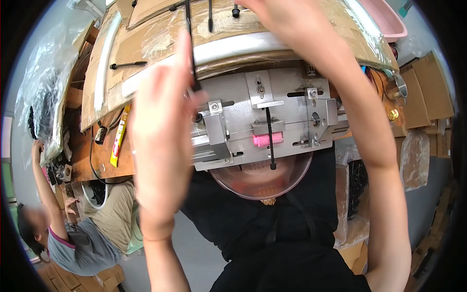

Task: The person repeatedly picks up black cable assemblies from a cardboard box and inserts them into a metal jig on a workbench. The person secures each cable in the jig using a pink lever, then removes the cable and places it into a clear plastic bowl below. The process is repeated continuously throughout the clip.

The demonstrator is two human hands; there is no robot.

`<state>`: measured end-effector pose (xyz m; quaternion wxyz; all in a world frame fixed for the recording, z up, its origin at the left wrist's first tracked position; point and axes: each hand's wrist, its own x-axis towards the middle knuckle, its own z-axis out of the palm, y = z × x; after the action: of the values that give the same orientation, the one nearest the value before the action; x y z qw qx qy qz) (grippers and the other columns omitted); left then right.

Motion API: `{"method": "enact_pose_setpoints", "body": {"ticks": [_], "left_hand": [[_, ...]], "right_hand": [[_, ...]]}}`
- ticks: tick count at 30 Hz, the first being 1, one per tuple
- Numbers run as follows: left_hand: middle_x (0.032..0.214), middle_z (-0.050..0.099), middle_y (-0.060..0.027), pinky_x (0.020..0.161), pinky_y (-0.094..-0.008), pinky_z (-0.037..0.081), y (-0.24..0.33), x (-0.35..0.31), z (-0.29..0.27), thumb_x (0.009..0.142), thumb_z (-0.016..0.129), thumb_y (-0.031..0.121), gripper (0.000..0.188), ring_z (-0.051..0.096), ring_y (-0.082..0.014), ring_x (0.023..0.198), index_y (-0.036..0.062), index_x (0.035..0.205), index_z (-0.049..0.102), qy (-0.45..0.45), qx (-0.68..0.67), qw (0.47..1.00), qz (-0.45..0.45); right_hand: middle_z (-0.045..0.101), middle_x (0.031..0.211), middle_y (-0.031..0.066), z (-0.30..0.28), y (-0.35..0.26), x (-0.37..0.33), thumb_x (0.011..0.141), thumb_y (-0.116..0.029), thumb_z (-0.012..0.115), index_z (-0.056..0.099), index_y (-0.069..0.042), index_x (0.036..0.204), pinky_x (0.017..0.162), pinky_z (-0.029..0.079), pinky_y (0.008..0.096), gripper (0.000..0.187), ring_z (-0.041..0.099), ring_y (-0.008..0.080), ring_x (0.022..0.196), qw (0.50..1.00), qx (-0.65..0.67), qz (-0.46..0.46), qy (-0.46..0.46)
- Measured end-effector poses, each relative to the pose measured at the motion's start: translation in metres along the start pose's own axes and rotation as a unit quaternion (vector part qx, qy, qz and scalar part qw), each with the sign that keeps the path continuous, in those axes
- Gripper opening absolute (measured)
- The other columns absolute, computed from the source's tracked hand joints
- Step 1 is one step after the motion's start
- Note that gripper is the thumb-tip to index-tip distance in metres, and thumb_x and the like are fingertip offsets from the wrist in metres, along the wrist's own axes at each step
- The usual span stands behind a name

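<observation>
Nearest the camera is the left hand (163, 109), smeared by motion, its thumb and fingers gripping a black rod (190, 48) over the left part of the metal fixture (243, 104). The rod's long axis runs away from the person toward the desk's far edge, tipped slightly left; its thicker end points nearward, and its far end is cut off by the frame. The right hand (287, 17) reaches past the fixture, its fingertips cut off at the top, so whether it grasps anything cannot be told. A second rod (270, 141) lies across the fixture, pointing at the person, its knobbed end jutting past the desk's near edge above a clear bowl (287, 187). Film-wrapped cardboard (160, 44) covers much of the wooden desk (109, 163); a co-worker (85, 243) sits off its left side.
</observation>
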<state>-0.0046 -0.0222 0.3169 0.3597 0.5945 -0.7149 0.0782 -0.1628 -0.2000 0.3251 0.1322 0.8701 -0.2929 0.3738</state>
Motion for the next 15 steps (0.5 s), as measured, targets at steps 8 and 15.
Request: {"method": "enact_pose_setpoints", "body": {"ticks": [8,15], "left_hand": [[0.097,0.054,-0.0062,0.077,-0.0302,0.042,0.074,-0.105,0.045,0.074,0.063,0.003,0.057,0.052,-0.0207,0.086,-0.0046,0.131,0.055,-0.112,0.107,0.988,-0.014],[0.103,0.051,-0.0081,0.082,-0.0345,0.042,0.083,-0.101,0.069,0.073,0.06,-0.003,0.07,0.048,-0.0243,0.091,-0.0053,0.141,0.043,-0.171,0.076,0.982,-0.028]], "right_hand": [[0.068,0.086,0.0178,-0.01,0.0,0.048,0.086,-0.008,0.058,0.067,0.002,0.102,0.075,0.051,0.0361,0.021,0.065,0.0281,0.082,0.983,0.138,0.058,-0.109],[0.069,0.091,0.0087,-0.089,0.005,-0.044,0.091,-0.01,0.064,0.064,0.004,0.099,0.07,0.049,0.0273,0.016,0.064,0.0151,0.079,0.926,0.32,0.173,0.101]]}}
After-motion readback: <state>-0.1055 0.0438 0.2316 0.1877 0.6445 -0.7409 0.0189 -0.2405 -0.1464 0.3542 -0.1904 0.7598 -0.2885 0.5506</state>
